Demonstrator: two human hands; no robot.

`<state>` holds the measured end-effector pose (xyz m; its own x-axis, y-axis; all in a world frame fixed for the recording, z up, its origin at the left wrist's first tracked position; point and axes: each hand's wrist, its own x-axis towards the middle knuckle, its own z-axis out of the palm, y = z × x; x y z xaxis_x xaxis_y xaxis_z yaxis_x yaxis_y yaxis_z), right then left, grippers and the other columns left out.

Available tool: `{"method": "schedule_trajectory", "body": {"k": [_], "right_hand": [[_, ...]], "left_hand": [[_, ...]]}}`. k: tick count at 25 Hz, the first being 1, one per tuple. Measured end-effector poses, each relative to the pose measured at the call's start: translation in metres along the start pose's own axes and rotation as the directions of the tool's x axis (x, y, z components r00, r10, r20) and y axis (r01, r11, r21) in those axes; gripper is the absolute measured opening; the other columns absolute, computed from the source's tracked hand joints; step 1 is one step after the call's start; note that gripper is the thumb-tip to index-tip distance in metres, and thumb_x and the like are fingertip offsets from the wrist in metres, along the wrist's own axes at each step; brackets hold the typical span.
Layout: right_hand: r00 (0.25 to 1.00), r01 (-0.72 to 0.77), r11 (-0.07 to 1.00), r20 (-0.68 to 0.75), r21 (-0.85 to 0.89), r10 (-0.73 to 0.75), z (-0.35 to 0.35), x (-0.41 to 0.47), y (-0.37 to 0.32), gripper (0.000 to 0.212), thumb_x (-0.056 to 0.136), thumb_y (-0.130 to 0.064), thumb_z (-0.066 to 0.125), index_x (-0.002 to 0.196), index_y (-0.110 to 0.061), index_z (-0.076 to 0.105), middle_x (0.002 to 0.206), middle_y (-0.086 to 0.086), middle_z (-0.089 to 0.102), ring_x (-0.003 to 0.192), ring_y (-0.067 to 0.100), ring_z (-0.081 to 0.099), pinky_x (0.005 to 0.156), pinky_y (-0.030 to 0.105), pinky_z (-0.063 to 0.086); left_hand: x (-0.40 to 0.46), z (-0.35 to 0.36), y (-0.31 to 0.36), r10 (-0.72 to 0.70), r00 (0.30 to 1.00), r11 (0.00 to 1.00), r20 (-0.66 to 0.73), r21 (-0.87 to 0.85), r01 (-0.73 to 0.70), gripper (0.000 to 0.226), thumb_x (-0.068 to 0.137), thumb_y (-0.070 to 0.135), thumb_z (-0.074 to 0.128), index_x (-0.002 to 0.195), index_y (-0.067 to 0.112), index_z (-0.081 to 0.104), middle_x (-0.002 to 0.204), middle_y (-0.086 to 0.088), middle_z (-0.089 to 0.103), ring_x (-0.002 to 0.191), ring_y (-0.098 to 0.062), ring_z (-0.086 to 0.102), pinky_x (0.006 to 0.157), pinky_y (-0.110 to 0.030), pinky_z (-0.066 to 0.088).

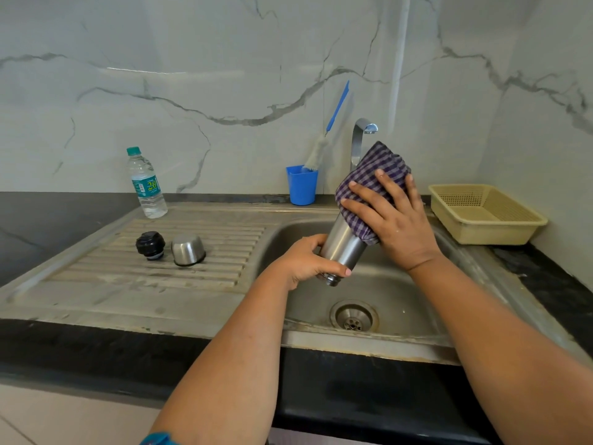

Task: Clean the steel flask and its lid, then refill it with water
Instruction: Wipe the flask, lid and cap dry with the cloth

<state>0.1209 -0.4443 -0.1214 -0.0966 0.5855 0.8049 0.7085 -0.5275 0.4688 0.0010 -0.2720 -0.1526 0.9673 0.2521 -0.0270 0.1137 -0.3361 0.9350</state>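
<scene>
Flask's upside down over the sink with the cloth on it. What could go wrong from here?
The left hand holds the flask only near its neck, so it could slip into the sink. The checked cloth sits close under the tap; it may snag there.

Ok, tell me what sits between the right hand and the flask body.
In the head view, a purple checked cloth lies between the right hand and the steel flask; the palm presses it on.
</scene>
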Motion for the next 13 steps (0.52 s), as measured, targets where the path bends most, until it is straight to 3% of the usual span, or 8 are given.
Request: {"method": "schedule_trajectory", "body": {"k": [10,13], "right_hand": [[1.000,0.014,1.000,0.011,0.026,-0.015,-0.0026,0.0009,-0.0037,0.065,0.082,-0.017,0.068,0.141,-0.025,0.042,0.147,0.004,0.045,0.142,0.034,0.021,0.117,0.053,0.003],[0.990,-0.135,0.990,0.056,0.038,0.133,-0.0006,-0.0011,-0.0023,0.072,0.075,-0.015,0.073,0.139,-0.025,0.043,0.147,0.004,0.044,0.142,0.034,0.019,0.118,0.052,-0.001]], "left_hand": [[-0.0007,0.0004,-0.0006,-0.015,1.000,1.000,-0.004,0.017,0.015,0.083,0.057,0.026,0.091,0.132,0.022,0.054,0.120,-0.002,0.064,0.109,-0.021,0.062,0.088,-0.040,0.058],[-0.0021,-0.0003,0.0032,-0.013,1.000,0.996,-0.020,-0.087,0.011,0.080,0.061,0.023,0.091,0.132,0.020,0.054,0.121,-0.005,0.063,0.108,-0.021,0.062,0.085,-0.034,0.058]]}}
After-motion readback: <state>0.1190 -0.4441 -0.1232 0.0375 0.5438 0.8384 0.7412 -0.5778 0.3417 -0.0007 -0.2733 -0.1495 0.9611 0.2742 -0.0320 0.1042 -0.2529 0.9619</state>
